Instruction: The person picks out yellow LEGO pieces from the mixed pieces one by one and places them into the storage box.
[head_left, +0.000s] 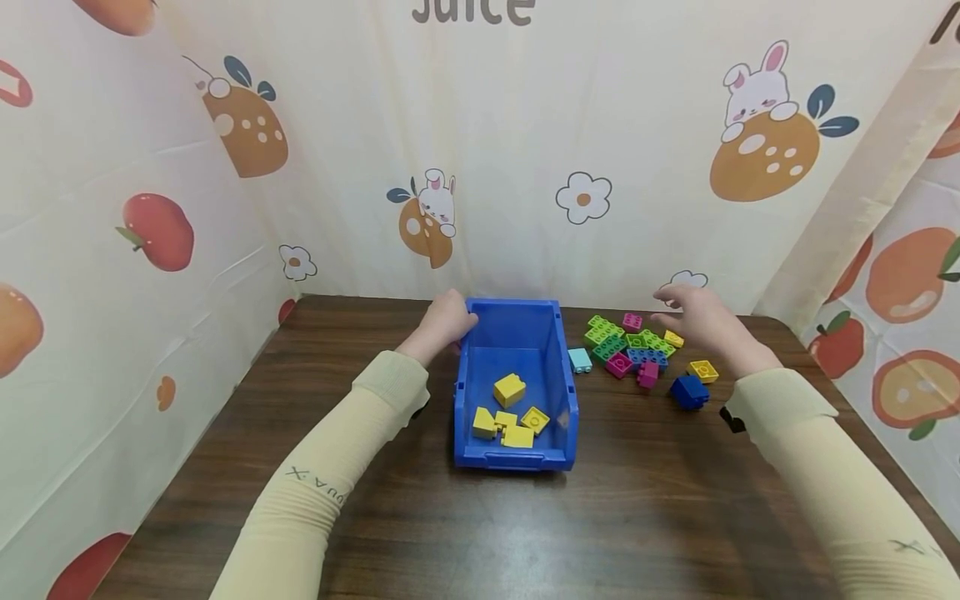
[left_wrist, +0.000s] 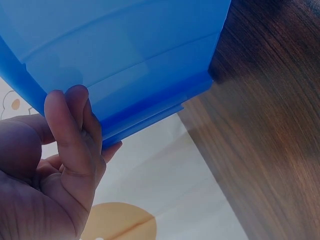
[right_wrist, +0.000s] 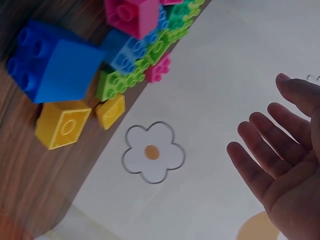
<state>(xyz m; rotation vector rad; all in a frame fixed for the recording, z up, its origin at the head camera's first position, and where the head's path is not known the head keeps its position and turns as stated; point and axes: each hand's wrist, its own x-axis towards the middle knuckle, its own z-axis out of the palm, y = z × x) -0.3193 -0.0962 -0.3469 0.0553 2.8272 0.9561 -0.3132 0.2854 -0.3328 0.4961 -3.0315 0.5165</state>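
A blue plastic storage bin stands on the table with several yellow toy bricks near its front. My left hand grips the bin's left wall by the back corner; the left wrist view shows the fingers against the bin's blue side. To the right lies a pile of coloured toy bricks, among them a green brick, a big blue brick and a yellow brick. Over the pile's right side hovers my right hand, fingers apart and holding nothing, as the right wrist view confirms.
The dark wooden table ends at a white printed curtain, which also runs down both sides. A light blue brick lies just beside the bin's right wall. A small yellow brick lies near the back edge.
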